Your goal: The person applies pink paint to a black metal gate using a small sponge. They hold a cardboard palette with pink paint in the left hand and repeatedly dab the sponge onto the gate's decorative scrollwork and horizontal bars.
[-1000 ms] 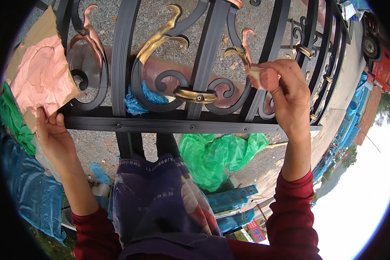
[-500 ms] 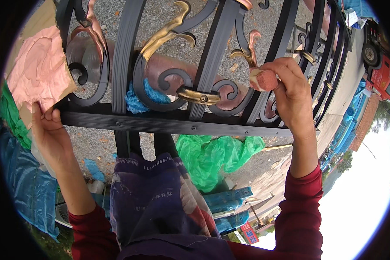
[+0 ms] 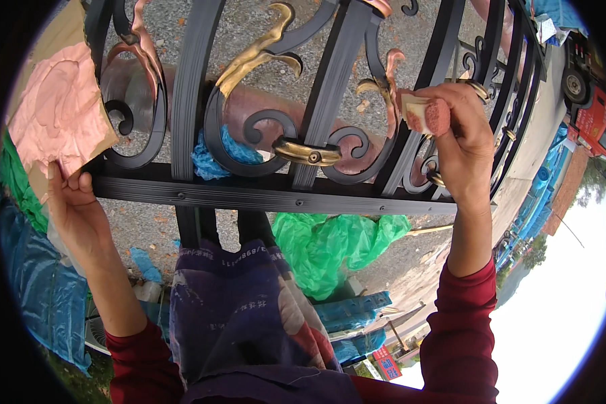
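Observation:
My left hand (image 3: 81,212) grips the lower edge of a piece of cardboard (image 3: 103,143) at the left, thumb on top. Thick pink paint (image 3: 57,101) is smeared over much of that cardboard. In my right hand (image 3: 461,138) a small cream sponge (image 3: 414,113), stained reddish pink, is pinched between thumb and fingers. It is beside a leaf-shaped ornament (image 3: 392,81) on the black metal railing (image 3: 249,190); whether they touch I cannot tell. This leaf is mostly coppery pink, with gold at its left tip. Another leaf (image 3: 252,57), left of it, is gold.
The railing's bars and scrolls span the view in front of me, with a gold collar (image 3: 308,151) between two scrolls. Blue plastic (image 3: 225,156) shows behind it. Green plastic sheeting (image 3: 337,246) lies on the gravel below. A red truck (image 3: 594,114) stands far right.
My right hand has shifted slightly right, and the sponge has turned, showing more of its cream side. More of the leaf's pink lower part is visible. My left hand stays nearly still.

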### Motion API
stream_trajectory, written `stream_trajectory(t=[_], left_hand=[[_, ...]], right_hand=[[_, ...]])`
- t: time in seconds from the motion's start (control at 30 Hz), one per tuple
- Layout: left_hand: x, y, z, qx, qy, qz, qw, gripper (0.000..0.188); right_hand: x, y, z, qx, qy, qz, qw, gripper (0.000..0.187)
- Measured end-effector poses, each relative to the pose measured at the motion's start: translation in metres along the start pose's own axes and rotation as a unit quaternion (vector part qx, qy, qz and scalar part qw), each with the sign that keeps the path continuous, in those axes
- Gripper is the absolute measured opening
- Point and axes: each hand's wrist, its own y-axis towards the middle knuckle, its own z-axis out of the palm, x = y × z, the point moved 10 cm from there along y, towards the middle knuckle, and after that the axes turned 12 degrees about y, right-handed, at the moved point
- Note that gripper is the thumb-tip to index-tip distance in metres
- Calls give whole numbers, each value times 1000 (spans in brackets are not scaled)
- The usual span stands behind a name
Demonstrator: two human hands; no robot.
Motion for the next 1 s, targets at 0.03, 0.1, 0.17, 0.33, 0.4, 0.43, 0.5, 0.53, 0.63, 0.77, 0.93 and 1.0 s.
stream_trajectory(t=[0.03,0.1,0.17,0.33,0.4,0.43,0.5,0.53,0.63,0.77,0.93,1.0], left_hand=[[0,0,0,3,1,1,1000,32],[0,1,0,1,0,-1,1000,32],[1,1,-1,-11,-3,-5,1000,32],[-2,-1,1,2,-6,1,1000,30],[-1,0,2,3,-10,2,1000,30],[0,0,4,3,-13,0,1000,30],[-1,-1,4,-8,-12,-2,1000,30],[-1,-2,3,-17,-11,-4,1000,30],[0,-3,-1,-25,0,-4,1000,30],[2,0,3,-6,-8,0,1000,30],[-2,-4,2,-35,2,-6,999,30],[-1,-3,2,-29,8,-2,1000,30]], right_hand=[[-2,-3,10,18,21,6,1000,32],[-2,-4,18,25,-24,-1,999,32],[-6,0,13,1,-58,-9,998,32],[-4,-6,1,-43,21,11,999,32],[-6,-7,19,10,-3,12,1000,30],[-12,-6,12,-19,-6,17,1000,29],[-23,-4,-3,-77,-7,24,997,27],[-27,-5,-13,-102,41,46,993,24],[-35,-8,-13,-113,137,68,982,22],[-56,-13,0,-101,94,131,982,19],[-49,-41,3,-133,187,209,951,19],[-47,-34,-7,-151,178,193,953,19]])
